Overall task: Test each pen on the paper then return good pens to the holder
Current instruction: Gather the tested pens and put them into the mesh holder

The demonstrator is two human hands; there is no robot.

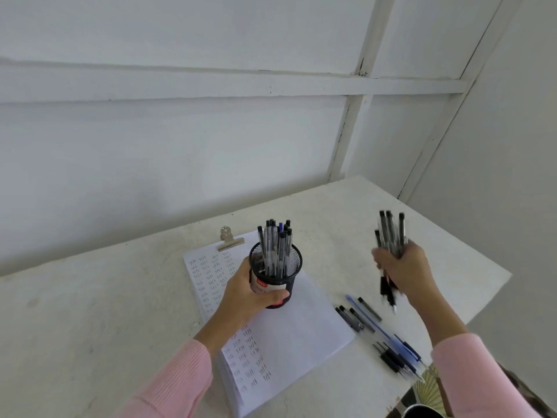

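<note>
Table [90, 312] left lies open; loose pens [381, 330] (perhaps overlapping) clutter right.

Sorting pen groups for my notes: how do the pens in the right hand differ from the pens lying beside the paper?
The held pens are bunched upright in the right hand, off the table; the loose pens lie flat on it. The held pens look black and clear; the loose pens include a blue one. Both are outside the holder.
</note>
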